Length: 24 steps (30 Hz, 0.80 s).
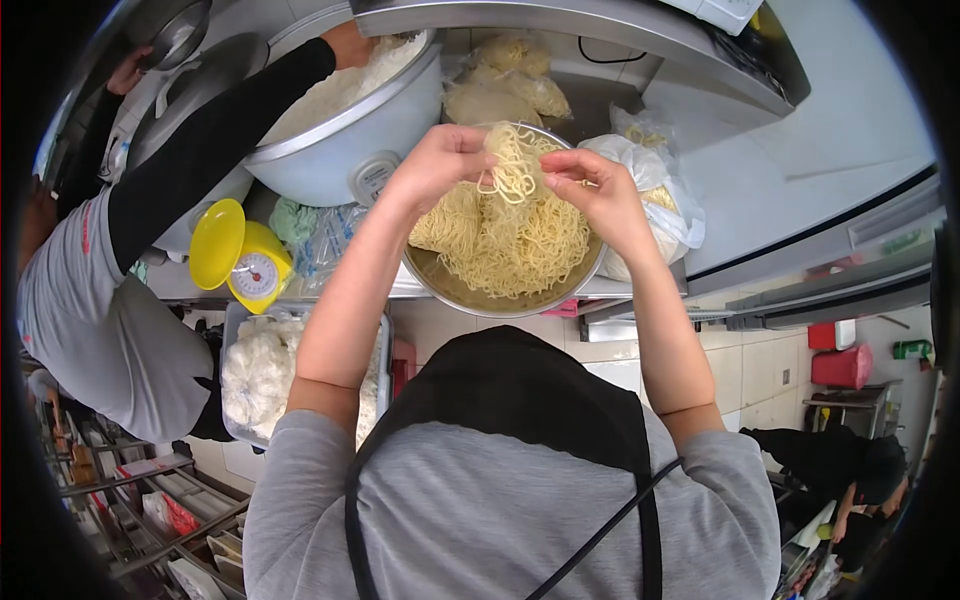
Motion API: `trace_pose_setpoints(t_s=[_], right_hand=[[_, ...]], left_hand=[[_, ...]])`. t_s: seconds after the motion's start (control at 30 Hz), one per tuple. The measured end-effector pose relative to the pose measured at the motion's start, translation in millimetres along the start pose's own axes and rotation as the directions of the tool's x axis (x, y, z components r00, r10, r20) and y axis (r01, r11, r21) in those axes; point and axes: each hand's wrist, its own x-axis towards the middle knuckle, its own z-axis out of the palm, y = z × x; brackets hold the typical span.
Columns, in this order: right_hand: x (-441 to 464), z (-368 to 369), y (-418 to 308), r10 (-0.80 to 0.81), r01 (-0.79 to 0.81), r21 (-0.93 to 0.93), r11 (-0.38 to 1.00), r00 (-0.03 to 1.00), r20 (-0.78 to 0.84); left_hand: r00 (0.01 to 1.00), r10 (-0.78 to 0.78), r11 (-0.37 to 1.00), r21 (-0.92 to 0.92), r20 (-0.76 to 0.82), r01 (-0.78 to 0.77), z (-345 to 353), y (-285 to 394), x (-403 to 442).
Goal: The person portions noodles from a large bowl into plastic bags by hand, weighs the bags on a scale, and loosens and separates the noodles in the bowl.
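A wide metal bowl [430,275] full of yellow noodles [530,245] stands on the counter in front of me. Above its far side, my left hand [455,165] is closed on a small bunch of noodles [515,170] that hangs in loops. My right hand [590,185] is just right of that bunch, thumb and fingertips drawn together near a strand; whether it grips one is too small to tell. What looks like clear plastic lies around the held noodles.
At left a co-worker's arm [200,130] reaches into a big tub [330,155]. A yellow scale [262,262] and a tray of white bundles [232,325] are nearer. Bagged noodles [500,85] lie behind the bowl, white bags [625,155] right. A metal edge [600,32] overhangs the back.
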Motion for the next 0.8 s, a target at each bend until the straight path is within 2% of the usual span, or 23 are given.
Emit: trace_pose_setpoints(t_s=[0.03, 0.1, 0.17, 0.27, 0.37, 0.43, 0.47, 0.53, 0.6, 0.67, 0.73, 0.8], right_hand=[[0.0, 4.6, -1.2, -0.014, 0.016, 0.081, 0.997, 1.000, -0.025], [1.4, 12.5, 1.9, -0.021, 0.025, 0.065, 0.998, 0.998, -0.055], [1.2, 20.4, 9.0, -0.024, 0.029, 0.049, 0.998, 0.996, -0.086], [2.5, 28.4, 24.5, 0.020, -0.023, -0.017, 1.000, 0.989, -0.144], [8.3, 26.0, 35.0, 0.029, -0.018, 0.074, 0.997, 0.989, -0.148], [10.0, 20.9, 36.9, 0.101, -0.069, 0.255, 0.965, 0.988, -0.118], [10.4, 18.7, 35.9, 0.102, -0.069, 0.256, 0.964, 0.988, -0.118], [11.0, 14.5, 31.3, 0.187, -0.123, 0.460, 0.879, 0.978, -0.095], [12.6, 13.3, 31.1, 0.160, -0.105, 0.468, 0.878, 0.984, -0.079], [16.2, 11.0, 29.0, 0.132, -0.089, 0.475, 0.875, 0.989, -0.059], [19.4, 5.1, 23.7, -0.009, 0.018, 0.198, 0.980, 0.999, -0.046], [27.2, -18.0, 19.3, 0.043, -0.040, 0.156, 0.987, 0.999, -0.018]], left_hand=[[1.000, 0.015, 1.000, -0.007, 0.009, -0.015, 0.0, -10.3, 3.1], [0.999, 0.029, 1.000, -0.012, 0.021, -0.029, 6.1, -15.4, 4.8], [0.998, -0.011, 0.990, -0.143, -0.055, 0.003, 19.9, -15.0, 2.1], [1.000, -0.030, 0.996, -0.084, 0.011, 0.030, 23.5, -23.7, 5.6], [0.999, 0.002, 0.998, -0.068, -0.038, -0.005, 25.7, -29.2, 5.4], [0.998, 0.014, 0.997, -0.080, -0.053, -0.018, 25.4, -31.8, 4.5], [0.994, 0.017, 0.998, -0.054, -0.109, -0.023, 25.8, -32.9, 2.8], [0.986, 0.019, 0.999, -0.029, -0.164, -0.024, 28.6, -33.7, -1.0], [0.997, -0.018, 0.996, -0.088, -0.071, 0.012, 35.4, -31.1, -3.2], [0.999, -0.027, 0.999, -0.032, -0.031, 0.026, 42.8, -27.2, 0.0], [0.999, -0.044, 0.999, 0.021, 0.006, 0.044, 40.0, -22.2, 3.3], [0.998, -0.008, 0.951, 0.309, -0.064, 0.028, 20.3, -13.1, 16.3]])
